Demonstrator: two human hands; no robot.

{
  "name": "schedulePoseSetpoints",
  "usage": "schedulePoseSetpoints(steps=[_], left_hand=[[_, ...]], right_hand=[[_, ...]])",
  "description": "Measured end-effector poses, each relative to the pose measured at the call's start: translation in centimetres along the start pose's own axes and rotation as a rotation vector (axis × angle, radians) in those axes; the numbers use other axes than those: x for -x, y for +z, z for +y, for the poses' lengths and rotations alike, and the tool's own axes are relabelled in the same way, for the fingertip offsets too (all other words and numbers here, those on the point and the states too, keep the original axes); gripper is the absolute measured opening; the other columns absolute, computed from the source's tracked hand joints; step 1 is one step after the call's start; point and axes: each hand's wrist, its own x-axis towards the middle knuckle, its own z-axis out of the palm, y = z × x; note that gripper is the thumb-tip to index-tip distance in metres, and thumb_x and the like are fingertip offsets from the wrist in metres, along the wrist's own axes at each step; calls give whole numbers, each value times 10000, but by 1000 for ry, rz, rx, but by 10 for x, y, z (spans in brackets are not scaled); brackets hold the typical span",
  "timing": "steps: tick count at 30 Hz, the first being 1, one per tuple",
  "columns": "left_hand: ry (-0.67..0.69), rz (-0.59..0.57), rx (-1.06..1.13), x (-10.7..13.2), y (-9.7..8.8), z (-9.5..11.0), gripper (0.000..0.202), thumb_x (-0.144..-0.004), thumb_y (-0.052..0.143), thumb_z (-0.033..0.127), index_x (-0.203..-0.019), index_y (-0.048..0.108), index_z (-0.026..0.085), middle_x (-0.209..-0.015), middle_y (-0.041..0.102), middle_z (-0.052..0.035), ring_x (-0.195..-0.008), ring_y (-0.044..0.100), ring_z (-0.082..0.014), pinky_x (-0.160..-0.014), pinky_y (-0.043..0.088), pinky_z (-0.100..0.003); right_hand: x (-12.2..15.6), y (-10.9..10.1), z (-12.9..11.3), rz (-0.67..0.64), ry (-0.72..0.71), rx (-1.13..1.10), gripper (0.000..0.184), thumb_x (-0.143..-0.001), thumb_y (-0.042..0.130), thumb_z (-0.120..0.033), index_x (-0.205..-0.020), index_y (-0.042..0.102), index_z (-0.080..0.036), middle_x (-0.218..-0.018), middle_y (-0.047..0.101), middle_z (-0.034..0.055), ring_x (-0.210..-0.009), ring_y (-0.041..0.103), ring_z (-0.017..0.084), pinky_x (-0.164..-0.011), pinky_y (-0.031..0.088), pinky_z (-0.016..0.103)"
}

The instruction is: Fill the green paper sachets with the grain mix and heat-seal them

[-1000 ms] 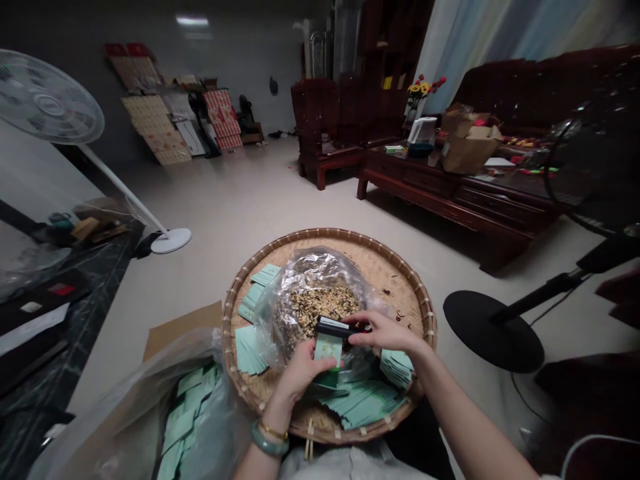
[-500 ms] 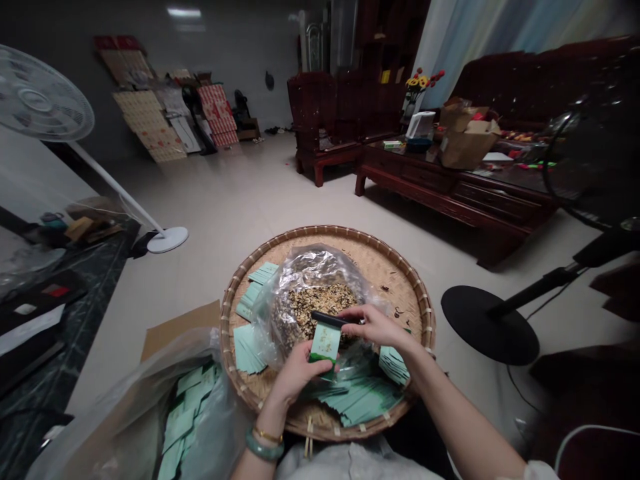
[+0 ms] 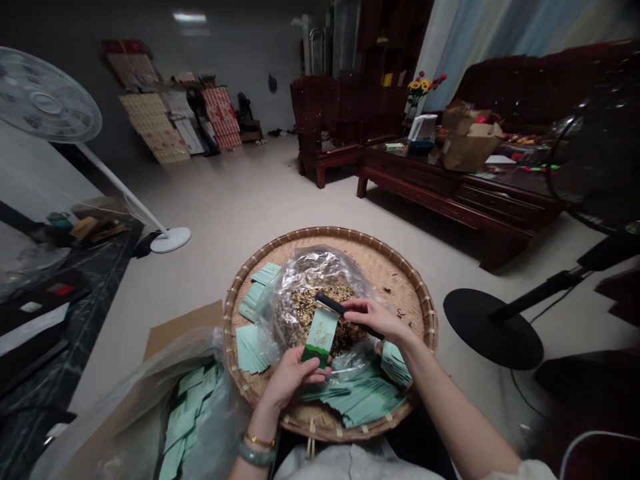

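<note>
My left hand [image 3: 296, 375] grips a small pale green packet [image 3: 321, 333] with a dark green lower band and gold lettering. A slim black bar-shaped tool [image 3: 353, 316] is pinched in my right hand [image 3: 375, 319]; its far end lies by the packet's top edge. Whether the two touch I cannot tell. Behind them a clear plastic bag [image 3: 320, 257] full of loose dried grains and dark bits [image 3: 303, 303] rests on a round woven bamboo tray [image 3: 395, 267]. Flat green packets [image 3: 360, 397] fan out at the tray's near side, with more stacks [image 3: 250, 348] along its left.
Left of the tray stands a large plastic bag [image 3: 120, 393] holding many green packets [image 3: 183, 410], beside a cardboard piece [image 3: 183, 327]. A white fan [image 3: 170, 240] is at left, a black fan base [image 3: 493, 327] at right. A dark wooden table [image 3: 450, 190] stands beyond.
The black tool has come off its level position across the packet's top and now slants down to the right. The packet leans more and shows more of its face.
</note>
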Motion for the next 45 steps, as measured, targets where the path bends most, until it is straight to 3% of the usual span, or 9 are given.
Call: schedulePoseSetpoints(steps=[6,8,12,17,20,23,27,31,45], left_hand=[[1,1,5,-1,0,-1,338,-592,796,302,-849,674,120,-911,724,-117,-763,695,-195,-633,530,-235],[0,0,3,-1,2,-1,343,-585,801,306,-844,675,120,-903,725,-112,-756,695,-193,-629,529,-232],[-3,-12,-7,0,4,-2,369,-561,815,326,-833,680,116,-883,724,-108,-742,694,-197,-616,522,-232],[117,-59,-6,-1,2,2,416,-605,796,339,-934,682,111,-912,720,-120,-773,676,-196,-651,510,-250],[211,26,87,-7,2,13,532,-618,786,363,-1075,647,128,-948,718,-116,-797,665,-183,-676,497,-243],[198,118,132,-16,6,26,622,-605,786,400,-1135,614,125,-893,724,-106,-721,665,-177,-613,487,-239],[230,140,138,-30,15,37,523,-598,785,399,-1019,671,112,-797,724,-78,-628,641,-154,-574,478,-237],[285,151,161,-37,21,35,419,-572,795,388,-872,705,109,-738,719,-58,-594,625,-144,-573,481,-238],[306,182,188,-40,17,27,392,-573,793,388,-830,699,107,-713,713,-54,-572,611,-136,-552,474,-230]], right_hand=[[2,-4,10,22,-51,67,553,-657,724,-430,-1118,636,-137,-968,687,77,-805,606,195,-663,469,281],[3,0,11,29,-60,118,517,-658,721,-408,-1096,655,-141,-1027,685,86,-873,612,224,-748,477,322],[4,5,9,60,-60,171,428,-691,678,-389,-1042,682,-143,-1008,700,82,-869,629,251,-772,488,368],[3,5,9,70,-120,159,397,-678,694,-365,-1007,695,-143,-1023,702,79,-959,620,266,-891,447,392],[5,6,10,55,-102,155,401,-684,690,-358,-1025,690,-146,-1040,697,80,-960,621,265,-882,452,391],[6,9,8,40,-121,167,382,-679,698,-352,-1002,700,-148,-1009,706,74,-946,625,262,-869,458,385],[6,12,7,-7,-150,164,377,-682,704,-365,-998,704,-158,-977,712,64,-922,628,252,-853,461,371],[6,13,9,-33,-150,140,399,-693,698,-386,-1021,697,-159,-975,710,64,-902,630,244,-826,468,355],[1,16,16,-42,-108,118,393,-677,700,-384,-992,701,-149,-964,706,69,-879,624,235,-817,465,349]])
